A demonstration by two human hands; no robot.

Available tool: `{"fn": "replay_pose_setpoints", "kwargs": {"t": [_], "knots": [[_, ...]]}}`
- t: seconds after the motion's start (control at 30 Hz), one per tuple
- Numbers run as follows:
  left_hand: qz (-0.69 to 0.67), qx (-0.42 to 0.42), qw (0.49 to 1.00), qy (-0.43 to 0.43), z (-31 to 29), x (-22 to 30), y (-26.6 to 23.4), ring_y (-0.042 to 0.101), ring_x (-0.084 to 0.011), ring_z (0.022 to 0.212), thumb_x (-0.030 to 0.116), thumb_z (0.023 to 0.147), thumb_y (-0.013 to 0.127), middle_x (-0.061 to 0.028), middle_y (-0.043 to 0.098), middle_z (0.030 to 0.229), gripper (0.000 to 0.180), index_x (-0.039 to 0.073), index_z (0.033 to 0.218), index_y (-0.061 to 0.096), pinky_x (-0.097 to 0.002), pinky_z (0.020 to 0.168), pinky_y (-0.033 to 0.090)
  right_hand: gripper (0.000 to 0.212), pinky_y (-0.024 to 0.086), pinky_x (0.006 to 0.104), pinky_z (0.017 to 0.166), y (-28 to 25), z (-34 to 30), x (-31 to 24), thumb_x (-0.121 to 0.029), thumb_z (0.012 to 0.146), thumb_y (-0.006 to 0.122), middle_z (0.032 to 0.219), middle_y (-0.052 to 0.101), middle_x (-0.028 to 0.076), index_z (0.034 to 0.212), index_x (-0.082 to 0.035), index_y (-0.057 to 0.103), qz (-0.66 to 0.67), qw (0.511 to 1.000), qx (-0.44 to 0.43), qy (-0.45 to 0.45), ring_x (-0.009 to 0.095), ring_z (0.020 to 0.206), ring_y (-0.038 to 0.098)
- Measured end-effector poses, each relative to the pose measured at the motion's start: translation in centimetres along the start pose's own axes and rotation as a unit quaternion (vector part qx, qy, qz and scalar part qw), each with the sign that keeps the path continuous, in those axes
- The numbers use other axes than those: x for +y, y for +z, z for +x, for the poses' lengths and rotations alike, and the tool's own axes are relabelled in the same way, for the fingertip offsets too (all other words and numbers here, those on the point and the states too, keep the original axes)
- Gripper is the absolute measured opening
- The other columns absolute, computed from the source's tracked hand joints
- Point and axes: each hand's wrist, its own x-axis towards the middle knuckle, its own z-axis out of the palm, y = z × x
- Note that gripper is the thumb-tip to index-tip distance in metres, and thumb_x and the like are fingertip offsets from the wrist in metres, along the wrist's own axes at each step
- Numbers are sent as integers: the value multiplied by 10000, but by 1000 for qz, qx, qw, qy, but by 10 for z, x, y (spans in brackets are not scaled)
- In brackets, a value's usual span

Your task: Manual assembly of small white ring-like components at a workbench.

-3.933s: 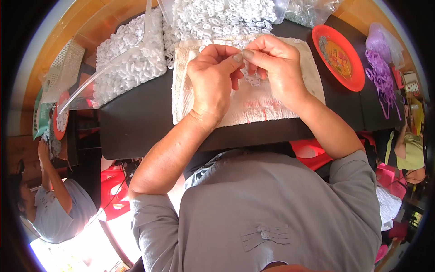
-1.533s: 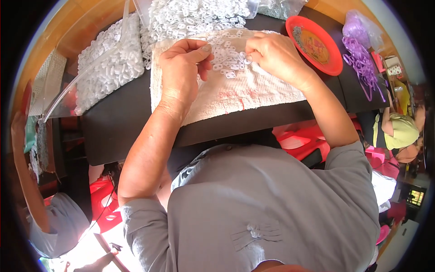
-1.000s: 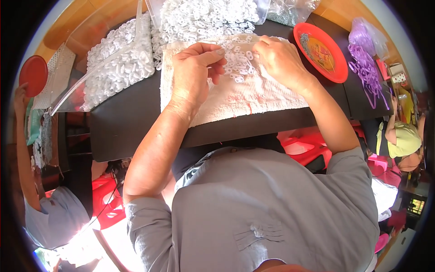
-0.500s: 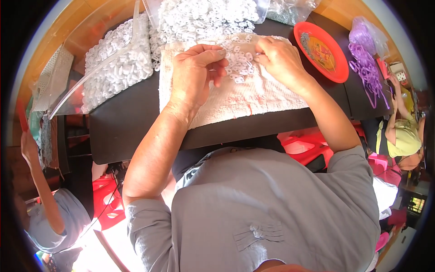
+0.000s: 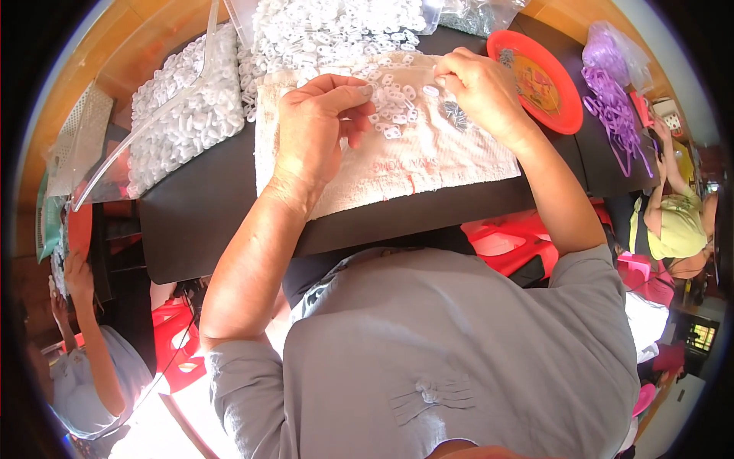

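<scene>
My left hand (image 5: 317, 126) hovers above the left part of a cream towel (image 5: 397, 176), fingers curled and thumb pressed toward them. Whatever it pinches is hidden. To the right, my right hand (image 5: 485, 88) has thumb and forefinger pinched over the towel, and what they hold is too small to make out. Between the hands lie several small white plastic pieces with holes (image 5: 394, 107) in a loose spread. One white piece (image 5: 430, 90) rests apart, just below my right fingertips. Under my right palm is a little pile of grey metal bits (image 5: 455, 116).
A heap of white pieces (image 5: 329, 30) stands behind the towel, beside a clear bag of them (image 5: 187, 115). A red oval tray (image 5: 569, 107) with grey metal bits lies right, then purple ribbon (image 5: 612, 115). The dark tabletop (image 5: 206, 229) ends near my body. People sit at both sides.
My right hand has moved slightly up and right, uncovering the metal pile and the lone white piece. The left hand keeps its pose. The view shifted a little; the person at left moved their hands.
</scene>
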Motion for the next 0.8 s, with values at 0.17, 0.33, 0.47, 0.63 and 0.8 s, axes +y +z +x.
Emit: {"fn": "replay_pose_setpoints", "kwargs": {"t": [0.17, 0.33, 0.47, 0.63, 0.8], "knots": [[5, -6, 1000, 6, 1, -1, -1, 580, -144, 589, 55, 859, 626, -110, 645, 759, 131, -49, 937, 638, -252, 489, 418, 66, 483, 390, 663, 9, -5, -1, -105, 830, 646, 858, 639, 68, 857, -52, 618, -48, 997, -29, -57, 288, 760, 634], [-8, 17, 1000, 5, 2, -3, 1, 585, -144, 558, 39, 817, 644, -115, 662, 736, 108, -40, 891, 655, -250, 471, 421, 89, 478, 341, 663, 5, -4, -11, -118, 829, 656, 818, 624, 61, 858, -44, 614, -17, 998, -55, -35, 251, 726, 614], [-6, 34, 999, 14, 1, 0, 2, 596, -150, 570, 37, 813, 652, -123, 664, 743, 115, -45, 893, 653, -250, 470, 424, 124, 440, 246, 633, -3, 11, -24, -143, 879, 647, 770, 620, 13, 882, -20, 633, 377, 911, -91, 143, 113, 690, 581], [-11, 42, 999, 14, -1, 3, 1, 609, -167, 617, 34, 840, 641, -151, 662, 804, 165, -76, 962, 627, -254, 507, 440, 143, 399, 199, 604, 1, 25, -57, -169, 900, 636, 760, 620, -2, 905, -27, 658, 486, 845, -106, 196, 62, 680, 557], [-42, 52, 997, 33, 1, 1, 1, 602, -157, 586, 42, 820, 658, -129, 658, 754, 103, -41, 876, 638, -252, 475, 435, 151, 396, 201, 597, 6, 26, -63, -171, 903, 621, 752, 626, 1, 902, -24, 657, 477, 852, -88, 195, 62, 689, 568]]}}
